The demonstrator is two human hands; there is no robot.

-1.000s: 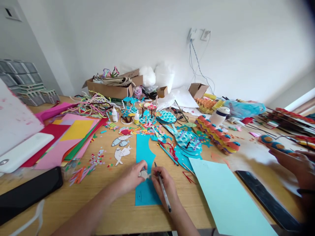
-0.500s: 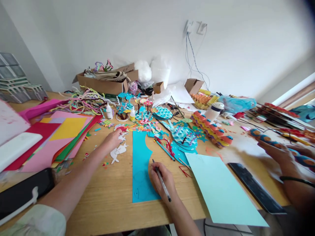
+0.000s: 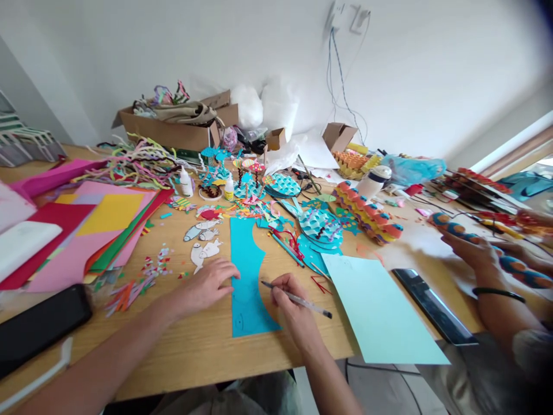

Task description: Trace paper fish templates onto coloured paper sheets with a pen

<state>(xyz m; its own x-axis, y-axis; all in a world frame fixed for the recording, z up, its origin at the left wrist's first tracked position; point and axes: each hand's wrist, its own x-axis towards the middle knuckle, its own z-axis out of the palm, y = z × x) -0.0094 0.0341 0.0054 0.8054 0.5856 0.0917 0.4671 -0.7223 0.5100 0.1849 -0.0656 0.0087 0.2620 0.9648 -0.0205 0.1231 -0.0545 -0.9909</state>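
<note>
A sheet of blue paper (image 3: pixel 246 253) with a curved cut along its right side lies in front of me. Faint pen outlines and a small fish head show on its lower part. My right hand (image 3: pixel 294 302) grips a pen (image 3: pixel 309 304), its tip over the sheet's right edge. My left hand (image 3: pixel 211 283) rests flat, fingers stretched out and fingertips on the sheet's left edge. Just beyond it lie several paper fish cut-outs (image 3: pixel 210 249), some white and some coloured.
Coloured paper (image 3: pixel 116 219) and a black phone (image 3: pixel 47 323) lie at left. Pale green paper (image 3: pixel 380 305) and a dark flat device (image 3: pixel 432 305) lie at right. Glue bottles (image 3: pixel 185 183) stand behind. Another person's hand (image 3: pixel 473 253) holds a painted egg-carton strip at far right.
My left hand has come back from the fish cut-outs to the blue sheet's left edge, uncovering more fish. The pen in my right hand has tilted flatter. The view has shifted slightly.
</note>
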